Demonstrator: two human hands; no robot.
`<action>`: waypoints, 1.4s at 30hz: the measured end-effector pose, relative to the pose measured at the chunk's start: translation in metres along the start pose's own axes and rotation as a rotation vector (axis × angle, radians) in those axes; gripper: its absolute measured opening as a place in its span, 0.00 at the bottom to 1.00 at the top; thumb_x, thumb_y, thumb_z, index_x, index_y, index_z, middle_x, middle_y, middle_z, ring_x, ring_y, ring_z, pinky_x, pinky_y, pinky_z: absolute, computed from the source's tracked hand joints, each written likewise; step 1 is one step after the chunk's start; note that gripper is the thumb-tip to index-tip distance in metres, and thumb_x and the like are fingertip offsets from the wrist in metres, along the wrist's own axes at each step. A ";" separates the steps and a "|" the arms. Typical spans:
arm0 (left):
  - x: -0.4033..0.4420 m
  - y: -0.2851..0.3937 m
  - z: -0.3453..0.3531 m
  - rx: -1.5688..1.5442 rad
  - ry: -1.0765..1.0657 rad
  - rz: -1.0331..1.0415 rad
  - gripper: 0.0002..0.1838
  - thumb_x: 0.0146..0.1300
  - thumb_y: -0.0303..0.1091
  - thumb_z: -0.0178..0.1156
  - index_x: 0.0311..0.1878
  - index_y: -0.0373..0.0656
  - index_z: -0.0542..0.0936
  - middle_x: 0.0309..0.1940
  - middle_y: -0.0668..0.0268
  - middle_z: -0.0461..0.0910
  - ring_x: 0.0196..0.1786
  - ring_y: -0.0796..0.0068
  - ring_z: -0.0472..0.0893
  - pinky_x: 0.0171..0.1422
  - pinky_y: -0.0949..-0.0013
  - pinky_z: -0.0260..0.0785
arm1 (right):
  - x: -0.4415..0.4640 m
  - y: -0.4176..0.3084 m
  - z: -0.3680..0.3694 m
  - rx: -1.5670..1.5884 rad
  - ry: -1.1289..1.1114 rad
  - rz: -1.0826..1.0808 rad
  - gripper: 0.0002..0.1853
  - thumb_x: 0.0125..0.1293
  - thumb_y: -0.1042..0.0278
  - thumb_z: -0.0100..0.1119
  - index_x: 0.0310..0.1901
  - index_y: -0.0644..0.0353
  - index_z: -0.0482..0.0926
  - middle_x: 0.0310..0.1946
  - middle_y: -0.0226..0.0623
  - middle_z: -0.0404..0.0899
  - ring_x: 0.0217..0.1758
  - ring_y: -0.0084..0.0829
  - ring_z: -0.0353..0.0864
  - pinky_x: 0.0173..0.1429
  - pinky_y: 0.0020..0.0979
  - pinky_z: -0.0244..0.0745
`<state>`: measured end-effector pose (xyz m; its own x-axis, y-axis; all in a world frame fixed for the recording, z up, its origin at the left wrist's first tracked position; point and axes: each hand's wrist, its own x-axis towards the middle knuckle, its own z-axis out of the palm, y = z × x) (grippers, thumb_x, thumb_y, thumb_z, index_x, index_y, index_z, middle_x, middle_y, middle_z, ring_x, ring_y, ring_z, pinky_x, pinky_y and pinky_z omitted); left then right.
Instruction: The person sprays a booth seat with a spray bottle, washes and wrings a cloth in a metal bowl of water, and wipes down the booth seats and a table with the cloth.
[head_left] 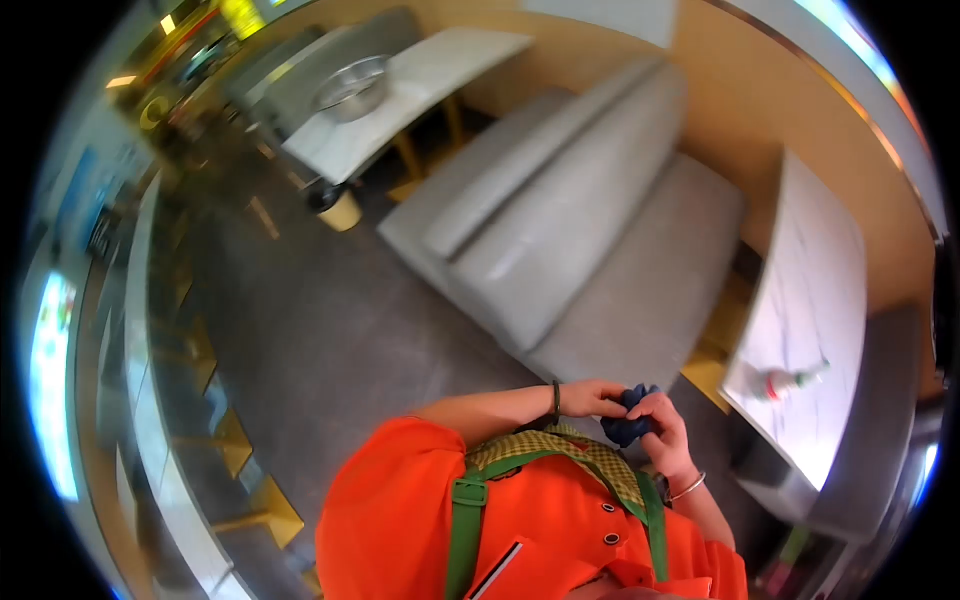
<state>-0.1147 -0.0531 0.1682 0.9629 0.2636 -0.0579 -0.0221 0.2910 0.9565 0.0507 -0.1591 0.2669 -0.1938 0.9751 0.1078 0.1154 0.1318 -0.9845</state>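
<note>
A dark blue bunched cloth (627, 428) is between my two hands, in front of my chest. My left hand (594, 398) pinches its left side with closed fingers. On the other side, my right hand (664, 428) has its fingers curled round the cloth. Its exact kind is hard to tell at this size. A dark bracelet circles my left wrist, and a watch and a silver bangle are on my right. Below the hands are a checked apron (530, 450) with green straps and an orange shirt (400, 500).
A grey double-sided bench (560, 230) stands ahead. To the right, a marbled table (815, 260) carries a bottle (785, 382). Farther off, a metal basin (355, 92) rests on another white table (455, 60), with a bin (340, 210) by its end. Yellow-legged stools (270, 512) line the left counter.
</note>
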 end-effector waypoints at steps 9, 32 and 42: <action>-0.302 0.154 -0.135 0.387 1.112 0.327 0.06 0.62 0.30 0.49 0.34 0.38 0.71 0.26 0.71 0.68 0.30 0.84 0.67 0.36 0.79 0.62 | 0.256 -0.025 0.246 0.146 -0.274 0.021 0.15 0.52 0.80 0.56 0.43 0.60 0.71 0.28 0.25 0.61 0.31 0.16 0.62 0.35 0.18 0.62; -0.552 0.341 -0.597 0.878 1.622 0.233 0.04 0.62 0.27 0.48 0.37 0.37 0.71 0.27 0.65 0.70 0.32 0.78 0.70 0.39 0.77 0.63 | 0.773 0.028 0.512 -0.142 -0.878 0.157 0.15 0.53 0.65 0.59 0.39 0.65 0.75 0.31 0.38 0.77 0.36 0.28 0.74 0.43 0.29 0.69; -0.527 0.192 -0.858 0.847 0.690 0.188 0.14 0.57 0.33 0.54 0.46 0.40 0.71 0.43 0.54 0.72 0.47 0.60 0.72 0.48 0.64 0.65 | 0.927 0.214 0.541 -0.878 0.194 0.186 0.33 0.53 0.58 0.56 0.59 0.64 0.60 0.58 0.56 0.59 0.62 0.52 0.58 0.63 0.45 0.54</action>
<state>-0.8575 0.6534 0.1373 0.6011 0.7700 0.2141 0.2927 -0.4614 0.8375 -0.6311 0.6763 0.0817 0.0598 0.9966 0.0575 0.8426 -0.0195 -0.5382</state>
